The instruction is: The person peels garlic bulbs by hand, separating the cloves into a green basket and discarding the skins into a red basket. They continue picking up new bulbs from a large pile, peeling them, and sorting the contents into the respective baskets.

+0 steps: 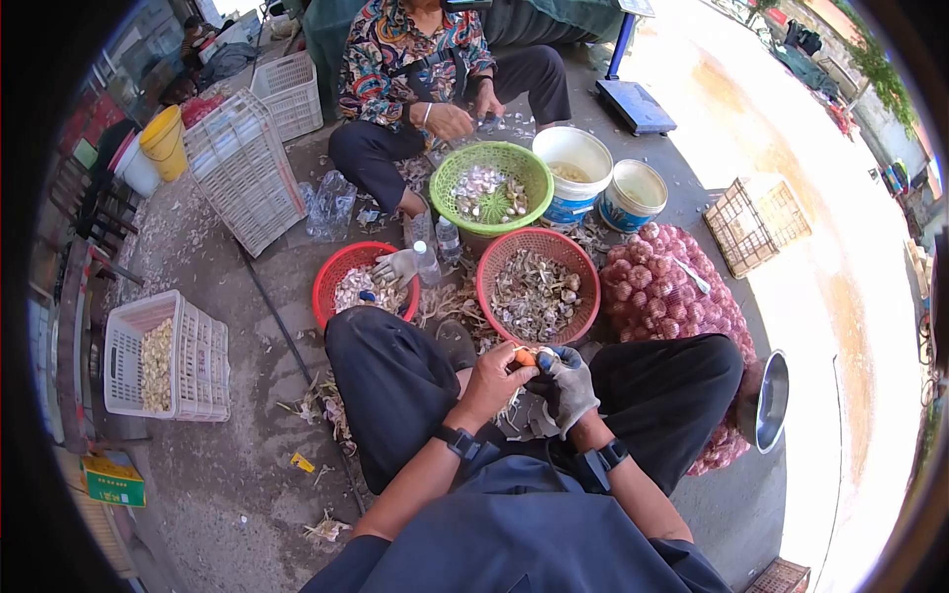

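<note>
Over my lap, my bare left hand (490,383) is closed, with a small orange piece (527,357) at its fingertips. I cannot tell whether that piece is a tool handle or a finger cover. My right hand (575,390), in a grey glove with blue fingertips, is closed on a garlic bulb (545,353) that is mostly covered by the fingers. The two hands meet at the bulb. Just beyond them stands a red-brown basket (484,296) with garlic and peelings. Left of it, a bright red basket (323,287) holds separated cloves and a loose glove (397,266).
A co-worker (420,74) sits opposite, hands low behind a green basket (542,188). White buckets (572,148) stand beside it. A net sack of garlic (667,287) lies by my right knee, a metal bowl (772,400) against it. Plastic crates (203,361) stand left; peelings litter the floor.
</note>
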{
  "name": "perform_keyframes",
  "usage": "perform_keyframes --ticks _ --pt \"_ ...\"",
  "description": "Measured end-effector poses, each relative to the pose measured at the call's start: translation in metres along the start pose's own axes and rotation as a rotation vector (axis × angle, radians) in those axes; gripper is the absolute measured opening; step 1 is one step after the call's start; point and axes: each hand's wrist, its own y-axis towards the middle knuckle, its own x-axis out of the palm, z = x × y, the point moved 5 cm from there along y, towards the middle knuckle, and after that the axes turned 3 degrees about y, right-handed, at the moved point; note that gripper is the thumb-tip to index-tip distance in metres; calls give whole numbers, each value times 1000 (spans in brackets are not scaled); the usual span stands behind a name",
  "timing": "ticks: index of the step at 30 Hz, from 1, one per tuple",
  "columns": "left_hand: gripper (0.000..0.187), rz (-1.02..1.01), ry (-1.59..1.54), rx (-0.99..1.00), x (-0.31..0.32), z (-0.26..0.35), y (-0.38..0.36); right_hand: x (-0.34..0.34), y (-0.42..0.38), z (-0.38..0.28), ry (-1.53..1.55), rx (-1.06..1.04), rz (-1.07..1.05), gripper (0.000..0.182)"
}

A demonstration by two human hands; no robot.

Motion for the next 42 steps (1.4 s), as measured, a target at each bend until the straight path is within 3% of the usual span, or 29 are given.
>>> perform_keyframes --ticks 4,10,16,19,25,28,34,37,42 --pt "14 -92 -37 -85 5 -13 1 -6 3 3 -70 -10 -8 39" --pt "18 -104 152 -43 6 -6 -3 -20 12 15 220 109 18 28" --pt "21 -248 34 -306 10 -20 -11 -20 13 3 302 53 -14 21" --pt "27 -28 2 -129 4 -3 -2 -21 16 7 275 61 2 20" --pt "28 -50 197 -15 9 -1 2 -19 17 21 288 197 -45 24" --pt "22 23 218 226 9 7 3 -17 13 18 241 194 -29 26" --pt "19 1 166 94 10 2 3 -20 15 22 273 205 -54 28" --pt "19 -91 223 27 10 1 0 -27 16 20 367 163 12 29" --pt "18 -252 141 -105 13 -8 -7 -31 19 16 334 120 -73 33"
